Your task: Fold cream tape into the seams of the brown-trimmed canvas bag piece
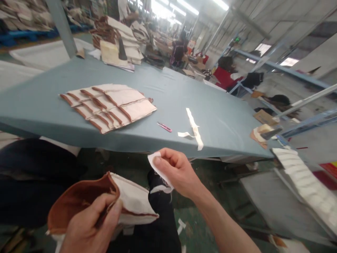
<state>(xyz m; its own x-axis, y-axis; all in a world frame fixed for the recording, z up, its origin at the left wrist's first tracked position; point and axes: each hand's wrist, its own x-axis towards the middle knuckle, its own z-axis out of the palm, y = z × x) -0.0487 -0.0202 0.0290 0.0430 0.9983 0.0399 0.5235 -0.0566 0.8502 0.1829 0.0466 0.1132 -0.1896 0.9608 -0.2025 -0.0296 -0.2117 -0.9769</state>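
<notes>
My left hand (89, 225) is closed on a cream fabric pouch (131, 200) with a brown lining and brown piping, held low in front of my lap. My right hand (176, 172) pinches a small white strip of fabric (158, 168), raised just below the table's front edge. On the blue-grey table (184, 91) lie a fanned row of several finished cream pouches (110, 105), a small pink thread snipper (164, 127) and white fabric strips (195, 130).
A stack of pouches and cream pieces (118, 42) stands at the table's far end. Other people (179, 49) work at the back. A pile of white pieces (302, 175) lies on a lower surface at right. Metal rails (302, 102) run alongside.
</notes>
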